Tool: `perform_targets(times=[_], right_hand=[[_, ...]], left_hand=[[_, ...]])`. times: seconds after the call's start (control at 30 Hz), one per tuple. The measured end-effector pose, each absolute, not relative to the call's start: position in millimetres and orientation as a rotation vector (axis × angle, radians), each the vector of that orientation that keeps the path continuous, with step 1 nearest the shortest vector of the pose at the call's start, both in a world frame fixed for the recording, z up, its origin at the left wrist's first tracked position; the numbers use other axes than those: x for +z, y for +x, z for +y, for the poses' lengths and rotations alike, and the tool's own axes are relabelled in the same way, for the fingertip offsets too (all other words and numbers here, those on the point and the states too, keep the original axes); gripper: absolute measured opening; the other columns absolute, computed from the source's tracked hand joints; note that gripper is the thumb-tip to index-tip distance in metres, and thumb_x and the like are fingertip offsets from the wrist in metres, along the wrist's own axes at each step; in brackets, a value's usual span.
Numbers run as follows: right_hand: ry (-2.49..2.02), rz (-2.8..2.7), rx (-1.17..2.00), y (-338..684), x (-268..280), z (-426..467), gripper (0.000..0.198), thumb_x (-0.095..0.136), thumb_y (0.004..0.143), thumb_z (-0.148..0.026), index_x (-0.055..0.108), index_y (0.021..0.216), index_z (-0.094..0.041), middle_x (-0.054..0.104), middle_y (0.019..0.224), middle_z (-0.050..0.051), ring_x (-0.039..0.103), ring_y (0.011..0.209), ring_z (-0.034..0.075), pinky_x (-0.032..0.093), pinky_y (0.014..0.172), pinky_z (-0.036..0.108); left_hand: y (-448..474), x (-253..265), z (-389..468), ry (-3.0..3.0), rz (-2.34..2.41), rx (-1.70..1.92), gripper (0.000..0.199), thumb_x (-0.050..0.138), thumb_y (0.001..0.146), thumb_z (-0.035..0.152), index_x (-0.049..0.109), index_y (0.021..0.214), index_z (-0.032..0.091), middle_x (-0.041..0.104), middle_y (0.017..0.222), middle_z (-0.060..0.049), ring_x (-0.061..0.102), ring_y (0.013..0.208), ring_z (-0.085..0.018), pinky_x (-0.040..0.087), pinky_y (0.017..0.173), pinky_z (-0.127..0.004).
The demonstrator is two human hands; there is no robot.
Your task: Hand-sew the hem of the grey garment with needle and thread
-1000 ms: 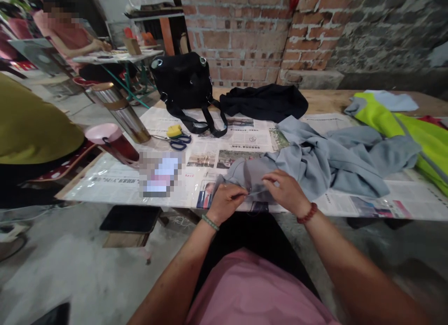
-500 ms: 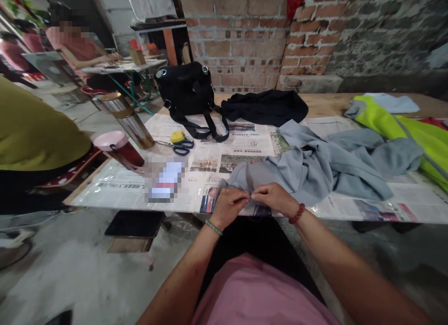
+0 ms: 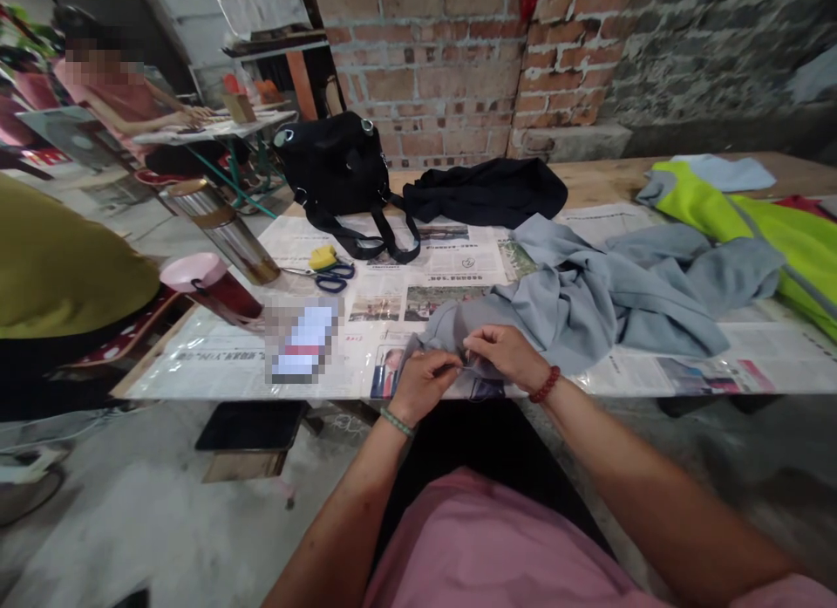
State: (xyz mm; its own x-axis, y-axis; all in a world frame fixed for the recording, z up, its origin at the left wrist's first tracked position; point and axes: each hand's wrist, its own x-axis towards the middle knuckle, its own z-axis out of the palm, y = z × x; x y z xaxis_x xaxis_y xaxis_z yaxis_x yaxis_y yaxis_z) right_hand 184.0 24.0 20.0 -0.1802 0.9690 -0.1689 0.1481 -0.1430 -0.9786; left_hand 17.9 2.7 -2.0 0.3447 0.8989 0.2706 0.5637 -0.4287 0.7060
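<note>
A crumpled grey garment (image 3: 575,294) lies on the table, its near end reaching my hands at the front edge. My left hand (image 3: 424,383), with a green bracelet at the wrist, is closed in a pinch on the cloth's edge. Just to the right and slightly higher, my right hand (image 3: 508,355), with a red bead bracelet, is closed with thumb and fingertips together. What sits in that pinch is too small to make out. A small gap shows between the fingertips of both hands, over the grey cloth.
Newspaper under clear plastic covers the table (image 3: 215,364). On the left are a phone (image 3: 304,342), blue-handled scissors (image 3: 333,276), a pink-lidded cup (image 3: 215,285) and a steel flask (image 3: 226,228). Behind lie a black bag (image 3: 336,167), dark cloth (image 3: 490,192) and a yellow vest (image 3: 751,228).
My right hand has risen a little and drawn away from my left fingertips. My left hand keeps its pinch at the cloth. The view has shifted slightly.
</note>
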Motion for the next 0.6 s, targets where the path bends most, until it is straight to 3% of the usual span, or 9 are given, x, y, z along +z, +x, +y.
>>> perform_targets(times=[0.2, 0.4, 0.6], right_hand=[[-1.254, -1.337, 1.648, 183.4, 21.9, 25.3, 0.015, 0.065, 0.057, -0.023, 0.066, 0.069, -0.015, 0.062, 0.057, -0.003, 0.051, 0.052, 0.008, 0.040, 0.055, 0.020], [-1.220, -1.241, 1.540, 181.0, 17.2, 25.8, 0.010, 0.060, 0.064, -0.025, 0.062, 0.067, -0.015, 0.062, 0.056, -0.002, 0.055, 0.054, 0.009, 0.043, 0.059, 0.021], [-1.133, -0.921, 1.509, 184.6, 9.3, 37.7, 0.024, 0.068, 0.060, -0.033, 0.054, 0.067, -0.015, 0.060, 0.054, -0.002, 0.053, 0.043, 0.007, 0.040, 0.046, 0.020]], left_hand=[[17.4, -1.2, 1.9, 2.100, 1.283, 0.899, 0.010, 0.059, 0.074, 0.017, 0.066, 0.078, 0.022, 0.069, 0.075, 0.003, 0.060, 0.069, -0.012, 0.041, 0.075, -0.027], [18.6, -0.7, 2.2, 2.077, 1.305, 0.914, 0.009, 0.057, 0.076, 0.018, 0.065, 0.077, 0.022, 0.067, 0.068, 0.004, 0.057, 0.063, -0.011, 0.042, 0.067, -0.025], [17.8, 1.5, 3.1, 2.111, 1.254, 0.860, 0.009, 0.057, 0.075, 0.015, 0.064, 0.075, 0.021, 0.067, 0.070, 0.004, 0.057, 0.064, -0.011, 0.041, 0.069, -0.025]])
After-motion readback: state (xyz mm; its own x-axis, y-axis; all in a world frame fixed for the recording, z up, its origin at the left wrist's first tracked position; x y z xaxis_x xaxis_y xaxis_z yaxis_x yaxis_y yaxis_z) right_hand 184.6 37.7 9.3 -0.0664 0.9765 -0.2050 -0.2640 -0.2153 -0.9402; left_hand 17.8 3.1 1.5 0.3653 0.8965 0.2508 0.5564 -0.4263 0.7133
